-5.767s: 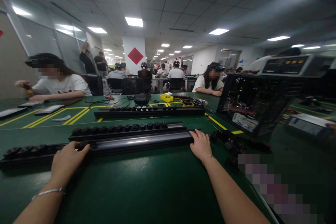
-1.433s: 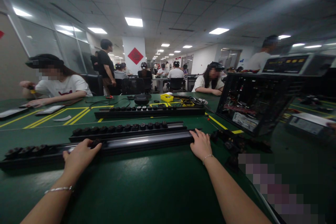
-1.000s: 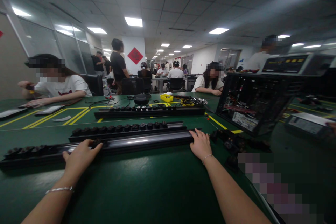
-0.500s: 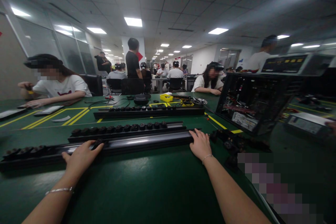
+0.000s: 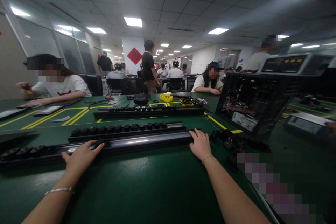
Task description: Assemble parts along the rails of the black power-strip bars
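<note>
Presently the left hand [image 5: 81, 155] rests flat on the nearest long black rail [image 5: 147, 141], fingers spread over a small black plug [image 5: 99, 142] seated in it, not closed around it. The right hand [image 5: 201, 144] braces the rail's right end, fingers curled against it. The rail lies across the green surface [image 5: 157, 189]. Judged step: sliding plugs along the rail; the next move calls for steady bracing.

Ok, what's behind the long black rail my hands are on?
Behind the long black rail lies a second rail carrying black modules, then a third rail. The table strips between them are hidden.
</note>
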{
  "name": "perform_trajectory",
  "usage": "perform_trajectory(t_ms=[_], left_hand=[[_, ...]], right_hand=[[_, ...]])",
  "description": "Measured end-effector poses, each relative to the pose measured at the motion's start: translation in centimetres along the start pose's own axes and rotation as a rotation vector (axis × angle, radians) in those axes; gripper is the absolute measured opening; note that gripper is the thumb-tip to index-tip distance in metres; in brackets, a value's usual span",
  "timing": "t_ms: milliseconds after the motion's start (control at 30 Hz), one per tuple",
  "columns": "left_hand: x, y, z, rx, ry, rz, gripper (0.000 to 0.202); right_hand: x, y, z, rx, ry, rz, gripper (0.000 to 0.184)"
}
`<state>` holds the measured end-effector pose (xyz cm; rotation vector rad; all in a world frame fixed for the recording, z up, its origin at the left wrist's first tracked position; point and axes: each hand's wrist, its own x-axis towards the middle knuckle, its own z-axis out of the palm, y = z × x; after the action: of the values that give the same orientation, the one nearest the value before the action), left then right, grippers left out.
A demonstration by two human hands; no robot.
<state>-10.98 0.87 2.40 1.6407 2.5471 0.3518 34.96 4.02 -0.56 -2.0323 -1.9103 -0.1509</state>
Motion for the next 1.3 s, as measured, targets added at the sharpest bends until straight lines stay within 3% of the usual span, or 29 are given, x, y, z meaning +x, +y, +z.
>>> perform_trajectory(t_ms=[233,467,1300], left_hand=[[-0.30,0.46,-0.15,-0.021,0.003,-0.016,0.064],[-0.05,0.27,0.32,-0.077,0.119,-0.016,0.061],[-0.20,0.02,0.15,-0.061,0.051,-0.003,0.064]], right_hand=[[0.02,0.05,0.23,0.000,0.021,-0.004,0.057],[0.06,0.04,0.03,0.002,-0.020,0.005,0.057],[-0.14,-0.17,-0.22,0.007,-0.004,0.005,0.056]])
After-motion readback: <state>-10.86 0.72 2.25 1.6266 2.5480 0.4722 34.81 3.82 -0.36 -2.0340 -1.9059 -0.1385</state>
